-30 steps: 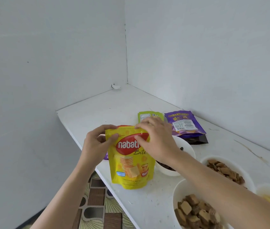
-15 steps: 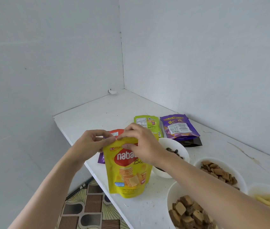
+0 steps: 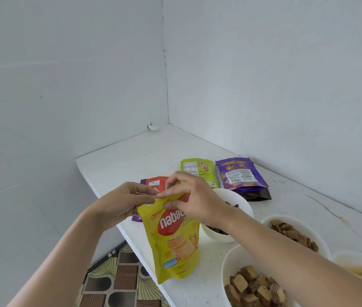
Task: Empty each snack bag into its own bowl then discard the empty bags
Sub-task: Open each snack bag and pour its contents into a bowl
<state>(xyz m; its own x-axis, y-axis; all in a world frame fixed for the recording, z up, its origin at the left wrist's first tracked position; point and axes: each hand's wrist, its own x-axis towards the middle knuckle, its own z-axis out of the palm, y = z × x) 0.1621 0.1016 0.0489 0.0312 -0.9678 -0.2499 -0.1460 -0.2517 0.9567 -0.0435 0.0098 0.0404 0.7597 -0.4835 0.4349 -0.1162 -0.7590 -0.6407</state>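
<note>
A yellow Nabati snack bag (image 3: 173, 247) stands upright near the table's left edge. My left hand (image 3: 122, 202) pinches its top left corner and my right hand (image 3: 194, 196) pinches the top edge beside it. Behind the bag a white bowl (image 3: 239, 202) holds dark pieces. Flat on the table lie a green bag (image 3: 199, 171), a purple bag (image 3: 239, 175) and a red bag (image 3: 155, 181), the red one partly hidden by my hands.
Three more white bowls sit at the right: one with brown biscuits (image 3: 295, 233), one with wafer cubes (image 3: 255, 286), one with yellow snacks (image 3: 359, 273) behind my forearm. The white table (image 3: 135, 156) fits into a wall corner. Patterned floor (image 3: 118, 282) lies below its left edge.
Both hands have slid up from the bag's front to its top edge and now pinch it close together. The bag leans slightly.
</note>
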